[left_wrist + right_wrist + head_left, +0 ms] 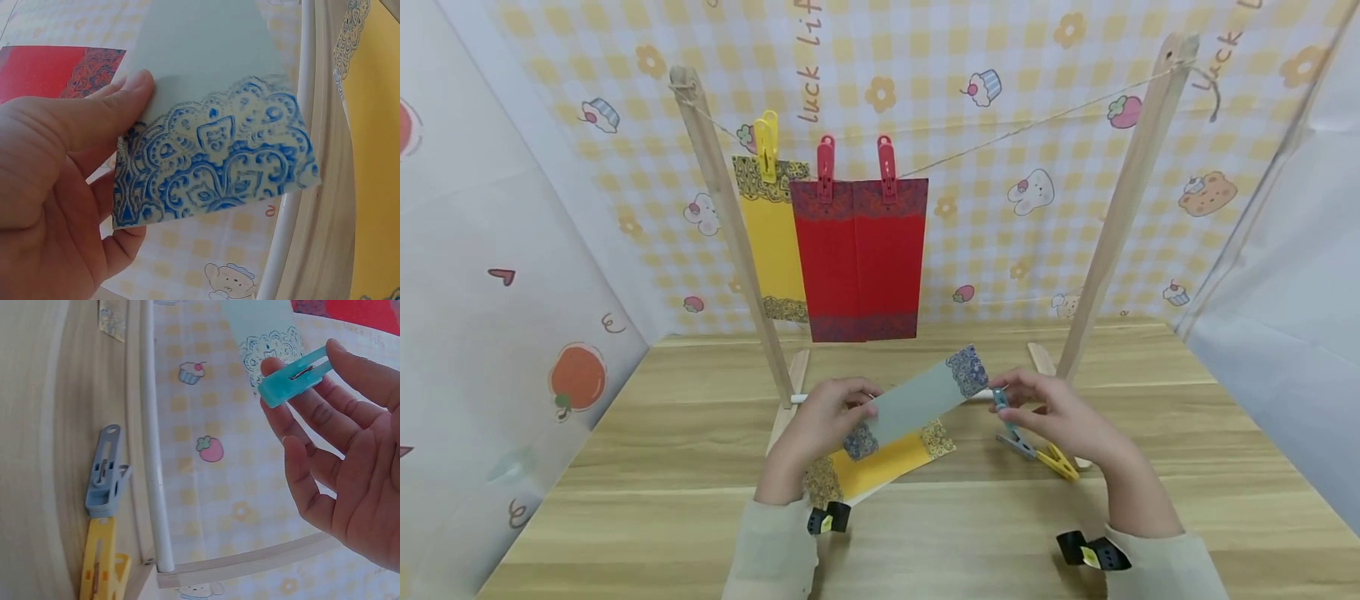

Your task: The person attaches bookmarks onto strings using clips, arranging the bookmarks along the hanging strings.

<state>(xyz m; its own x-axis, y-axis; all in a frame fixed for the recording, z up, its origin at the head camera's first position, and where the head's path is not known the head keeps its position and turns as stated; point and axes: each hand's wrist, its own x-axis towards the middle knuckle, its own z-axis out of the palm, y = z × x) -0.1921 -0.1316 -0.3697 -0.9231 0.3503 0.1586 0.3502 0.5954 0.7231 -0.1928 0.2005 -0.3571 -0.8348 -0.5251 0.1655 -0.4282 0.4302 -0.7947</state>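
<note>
My left hand pinches a pale grey-green paper envelope near its left end, thumb on top. Blue lace patterns cover both ends of it. It slants up to the right above the table. In my right hand a teal clothespin is held between thumb and fingers, beside the envelope's far end. Under that hand lie a grey clothespin and a yellow clothespin on the table. A yellow envelope with patterned ends lies below the left hand, partly covered by the held one.
A string runs between a left wooden post and a right wooden post. Clipped on its left half hang a yellow envelope and two red envelopes. A white rod spans low between the posts.
</note>
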